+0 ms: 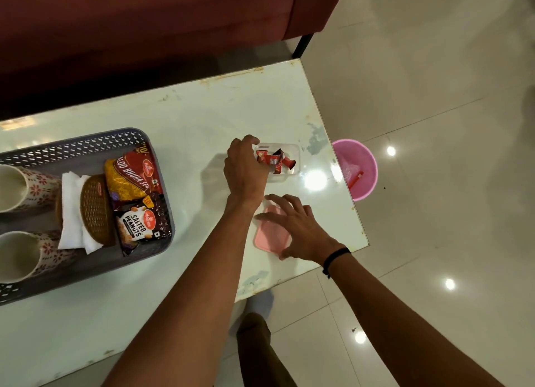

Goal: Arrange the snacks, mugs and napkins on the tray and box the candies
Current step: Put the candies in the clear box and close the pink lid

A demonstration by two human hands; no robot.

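A small clear plastic box (292, 150) near the table's right end holds several red-wrapped candies (275, 160). My left hand (246, 166) curls over the box's left side, fingers at its rim. My right hand (298, 226) lies spread on a pink lid (267, 233) just in front of the box. At the left, a grey perforated tray (86, 146) carries two floral mugs (20, 188), white napkins (71, 212), a brown woven coaster (97, 210) and two snack packets, a bhujia sev bag (133, 173) and salted peanuts (137, 227).
The white table (188, 117) ends just right of the box. A pink bin (359, 169) stands on the tiled floor beside that edge. A dark red sofa (144, 24) runs along the far side. My leg shows below the table's front edge.
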